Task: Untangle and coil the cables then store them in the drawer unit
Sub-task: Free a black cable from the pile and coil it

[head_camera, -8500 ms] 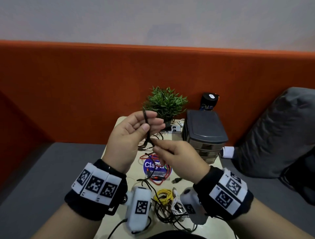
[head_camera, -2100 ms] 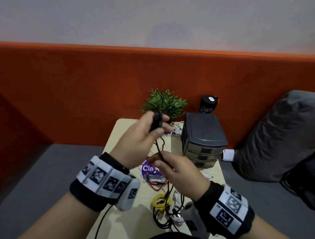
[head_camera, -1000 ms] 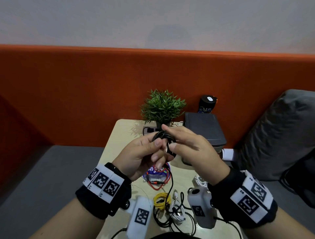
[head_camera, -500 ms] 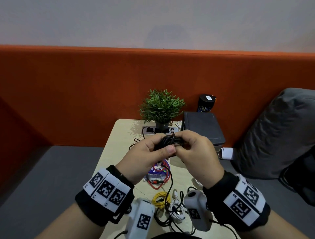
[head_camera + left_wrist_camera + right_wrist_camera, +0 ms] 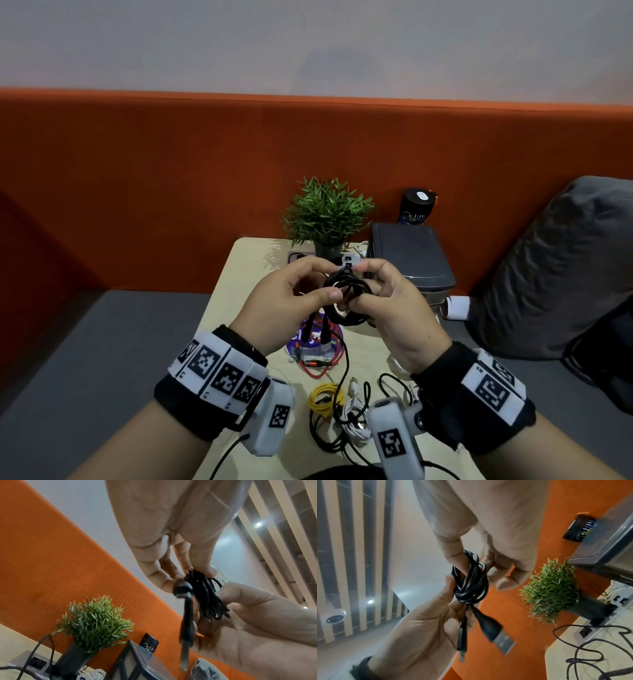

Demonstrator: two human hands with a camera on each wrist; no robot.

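A black cable (image 5: pixel 346 294), wound into a small coil, hangs above the table between both hands. My left hand (image 5: pixel 308 291) pinches its left side between thumb and fingers. My right hand (image 5: pixel 373 291) grips the right side with curled fingers. Two plug ends (image 5: pixel 317 329) dangle below the coil. In the right wrist view the coil (image 5: pixel 471 582) shows a USB plug (image 5: pixel 501 641) and a smaller plug (image 5: pixel 462 653). The left wrist view shows the coil (image 5: pixel 205 595) edge-on. The grey drawer unit (image 5: pixel 411 260) stands behind my right hand, drawers hidden.
On the beige table (image 5: pixel 239 274) lie a red cable (image 5: pixel 318 363), a yellow coil (image 5: pixel 323 399), a white cable (image 5: pixel 356 411) and tangled black cable (image 5: pixel 329 442). A potted plant (image 5: pixel 327 212), power strip (image 5: pixel 298 257) and black canister (image 5: pixel 418 205) stand at the back. A grey cushion (image 5: pixel 565 267) lies right.
Over the earlier frames the long black cable was wound up into a coil. Since half a second ago the hands turned the bundle so its loop faces me and both plugs hang down.
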